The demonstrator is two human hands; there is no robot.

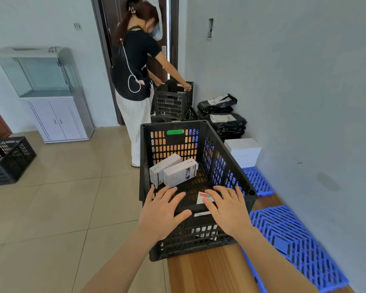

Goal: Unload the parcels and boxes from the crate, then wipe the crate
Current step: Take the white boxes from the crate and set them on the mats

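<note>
Boxes [173,172], two white ones, are lying toward the far left of the black crate [173,124] on the wooden counter [209,271], so the left hand [163,210] and right hand [226,210] are reaching over its near rim, fingers straight and spread, gripping nothing.

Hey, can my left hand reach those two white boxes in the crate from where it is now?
Probably yes. The left hand is at the near rim of the crate, the white boxes lie just beyond it, and the open top leaves nothing between them.
</note>
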